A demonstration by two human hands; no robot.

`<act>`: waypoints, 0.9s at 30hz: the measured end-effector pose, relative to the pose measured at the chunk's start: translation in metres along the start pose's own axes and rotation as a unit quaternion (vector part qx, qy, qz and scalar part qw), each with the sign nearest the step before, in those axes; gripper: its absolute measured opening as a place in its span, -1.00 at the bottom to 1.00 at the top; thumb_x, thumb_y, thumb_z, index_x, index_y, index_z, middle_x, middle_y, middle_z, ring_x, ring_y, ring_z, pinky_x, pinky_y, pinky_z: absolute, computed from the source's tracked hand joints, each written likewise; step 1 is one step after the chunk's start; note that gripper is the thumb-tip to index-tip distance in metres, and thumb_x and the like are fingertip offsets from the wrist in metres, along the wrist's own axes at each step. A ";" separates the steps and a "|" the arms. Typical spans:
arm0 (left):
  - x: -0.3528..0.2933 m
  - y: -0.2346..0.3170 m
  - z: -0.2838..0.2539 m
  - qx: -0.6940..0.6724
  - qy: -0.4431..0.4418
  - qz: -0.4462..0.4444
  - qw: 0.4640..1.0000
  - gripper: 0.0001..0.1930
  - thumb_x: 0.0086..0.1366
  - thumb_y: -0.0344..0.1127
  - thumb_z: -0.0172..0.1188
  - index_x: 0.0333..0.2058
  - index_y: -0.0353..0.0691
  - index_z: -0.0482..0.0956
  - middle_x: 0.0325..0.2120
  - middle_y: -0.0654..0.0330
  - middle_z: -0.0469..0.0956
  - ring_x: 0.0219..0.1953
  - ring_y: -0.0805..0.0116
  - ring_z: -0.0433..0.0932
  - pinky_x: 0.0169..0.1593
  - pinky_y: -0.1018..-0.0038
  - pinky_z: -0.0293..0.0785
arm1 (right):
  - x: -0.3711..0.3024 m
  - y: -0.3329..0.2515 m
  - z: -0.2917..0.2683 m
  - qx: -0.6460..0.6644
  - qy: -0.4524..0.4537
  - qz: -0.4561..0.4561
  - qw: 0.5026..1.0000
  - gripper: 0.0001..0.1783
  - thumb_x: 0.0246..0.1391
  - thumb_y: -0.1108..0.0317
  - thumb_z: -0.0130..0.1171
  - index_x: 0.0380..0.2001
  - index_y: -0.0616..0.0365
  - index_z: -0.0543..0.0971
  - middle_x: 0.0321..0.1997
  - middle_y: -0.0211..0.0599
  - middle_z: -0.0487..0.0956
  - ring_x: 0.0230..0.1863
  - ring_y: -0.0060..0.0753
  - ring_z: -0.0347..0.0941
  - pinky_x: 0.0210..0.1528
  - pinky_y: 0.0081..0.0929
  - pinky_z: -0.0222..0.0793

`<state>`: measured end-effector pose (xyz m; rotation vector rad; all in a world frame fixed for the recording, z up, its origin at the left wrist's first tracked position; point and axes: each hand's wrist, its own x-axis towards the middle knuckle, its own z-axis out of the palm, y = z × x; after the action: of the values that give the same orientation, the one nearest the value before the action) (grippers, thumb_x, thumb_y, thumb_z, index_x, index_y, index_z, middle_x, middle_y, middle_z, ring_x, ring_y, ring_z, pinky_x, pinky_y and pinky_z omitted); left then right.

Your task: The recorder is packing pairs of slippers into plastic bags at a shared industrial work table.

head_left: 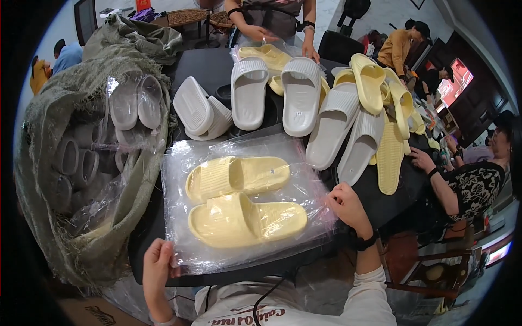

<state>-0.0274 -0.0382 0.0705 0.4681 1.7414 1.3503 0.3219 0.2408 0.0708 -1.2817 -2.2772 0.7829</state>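
A clear plastic bag (261,146) lies flat on the black table before me, with a pair of pale yellow slide sandals inside. One yellow slide (266,173) is on the far side; the other yellow slide (247,220) lies nearer me, both toes toward the left. My left hand (157,261) is closed on the bag's near left corner. At the bag's right edge, where a pinkish strip runs, my right hand (349,207) has its fingers pinched on the plastic. Beyond the bag stand two grey slides (247,100), soles facing away from me.
A woven sack (32,163) on the left holds bagged grey slides (124,103). Loose grey slides (333,127) and yellow slides (389,157) pile up on the right of the black table (147,228). Across it, a co-worker's hands (261,33) handle bagged yellow slides. Another person (467,182) sits at the right.
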 end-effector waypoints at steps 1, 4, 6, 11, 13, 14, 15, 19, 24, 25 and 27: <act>0.002 -0.003 -0.005 -0.009 0.010 0.016 1.000 -0.73 0.38 -0.24 -0.03 -0.51 -0.20 0.32 -0.76 0.34 0.31 -0.81 0.58 0.31 -0.76 0.64 0.12 | 0.000 0.007 -0.001 -0.008 -0.012 0.001 1.000 -0.79 -0.06 0.29 0.27 -0.44 0.22 0.58 -0.38 -0.29 0.41 -0.44 -0.40 0.39 -0.37 -0.51 0.33; -0.002 -0.003 -0.010 0.035 -0.038 -0.013 0.999 -0.73 0.37 -0.26 -0.02 -0.52 -0.22 0.32 -0.76 0.34 0.33 -0.81 0.58 0.31 -0.76 0.64 0.12 | -0.005 0.027 0.001 -0.059 -0.067 0.016 0.996 -0.76 -0.08 0.23 0.27 -0.48 0.20 0.56 -0.37 -0.28 0.41 -0.41 -0.33 0.41 -0.34 -0.46 0.34; -0.002 -0.010 -0.017 0.092 -0.038 -0.036 0.994 -0.74 0.33 -0.30 0.05 -0.53 -0.26 0.33 -0.74 0.29 0.39 -0.81 0.60 0.30 -0.76 0.65 0.11 | -0.002 0.018 0.003 -0.098 -0.112 0.023 0.989 -0.74 -0.09 0.20 0.27 -0.48 0.18 0.55 -0.38 -0.27 0.41 -0.40 -0.30 0.41 -0.32 -0.43 0.34; 0.004 0.009 -0.016 0.244 0.025 0.046 0.968 -0.82 0.23 -0.36 0.17 -0.46 -0.35 0.44 -0.68 0.25 0.48 -0.73 0.63 0.32 -0.66 0.62 0.21 | 0.015 -0.018 -0.007 -0.064 -0.012 0.015 0.998 -0.71 -0.12 0.19 0.28 -0.38 0.15 0.54 -0.43 -0.27 0.42 -0.46 -0.29 0.40 -0.35 -0.43 0.33; 0.015 0.029 -0.010 0.242 0.042 0.082 0.966 -0.80 0.27 -0.30 0.13 -0.39 -0.36 0.49 -0.65 0.23 0.49 -0.67 0.59 0.39 -0.56 0.58 0.32 | 0.028 -0.024 -0.009 -0.043 -0.045 0.031 0.998 -0.76 -0.07 0.23 0.25 -0.42 0.19 0.57 -0.41 -0.29 0.48 -0.49 -0.41 0.41 -0.38 -0.50 0.34; 0.029 0.033 -0.006 0.228 0.023 0.108 0.968 -0.78 0.29 -0.27 0.09 -0.37 -0.36 0.49 -0.64 0.22 0.48 -0.66 0.55 0.43 -0.52 0.56 0.36 | 0.035 -0.025 -0.011 -0.043 -0.046 0.026 0.998 -0.76 -0.07 0.23 0.25 -0.42 0.19 0.57 -0.41 -0.29 0.48 -0.49 -0.41 0.41 -0.38 -0.50 0.34; 0.044 0.038 -0.002 0.248 0.010 0.136 0.959 -0.75 0.32 -0.25 0.05 -0.35 -0.38 0.48 -0.63 0.18 0.50 -0.65 0.47 0.47 -0.51 0.52 0.38 | 0.042 -0.026 -0.010 -0.022 -0.097 0.073 0.992 -0.76 -0.03 0.23 0.24 -0.42 0.21 0.58 -0.36 -0.28 0.52 -0.45 -0.47 0.43 -0.36 -0.53 0.34; 0.114 0.036 0.000 0.268 -0.025 0.109 0.957 -0.68 0.33 -0.20 -0.03 -0.24 -0.41 0.48 -0.64 0.12 0.51 -0.64 0.38 0.49 -0.50 0.45 0.41 | 0.067 -0.036 0.005 0.117 -0.243 0.041 0.962 -0.66 0.10 0.37 0.10 -0.05 0.25 0.48 -0.08 -0.30 0.55 -0.17 -0.57 0.44 -0.13 -0.60 0.35; 0.163 0.033 0.009 0.207 -0.028 0.104 0.973 -0.62 0.33 -0.11 -0.02 -0.34 -0.40 0.51 -0.65 0.14 0.51 -0.68 0.40 0.48 -0.55 0.46 0.40 | 0.084 -0.019 0.030 0.256 -0.247 -0.051 0.933 -0.33 0.12 0.54 -0.01 0.30 0.17 0.09 0.20 -0.33 0.32 -0.02 -0.59 0.35 0.04 -0.61 0.27; 0.170 0.032 0.010 0.204 -0.022 0.103 0.973 -0.62 0.33 -0.11 -0.02 -0.34 -0.40 0.51 -0.65 0.14 0.51 -0.68 0.40 0.48 -0.55 0.46 0.40 | 0.083 -0.022 0.032 0.278 -0.262 -0.055 0.923 -0.35 0.09 0.60 -0.07 0.28 0.24 0.10 0.30 -0.23 0.21 0.03 -0.48 0.35 0.10 -0.55 0.28; 0.178 0.034 0.020 0.170 -0.002 0.069 0.983 -0.60 0.32 -0.07 0.01 -0.38 -0.38 0.52 -0.65 0.16 0.51 -0.68 0.42 0.49 -0.56 0.48 0.40 | 0.085 -0.015 0.037 0.244 -0.270 -0.057 0.929 -0.31 0.09 0.59 -0.03 0.31 0.20 0.07 0.24 -0.25 0.26 0.01 -0.51 0.35 0.07 -0.57 0.27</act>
<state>-0.1184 0.1152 0.0303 0.7924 1.9766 1.1431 0.2484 0.2983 0.0589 -0.7532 -2.2858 1.6964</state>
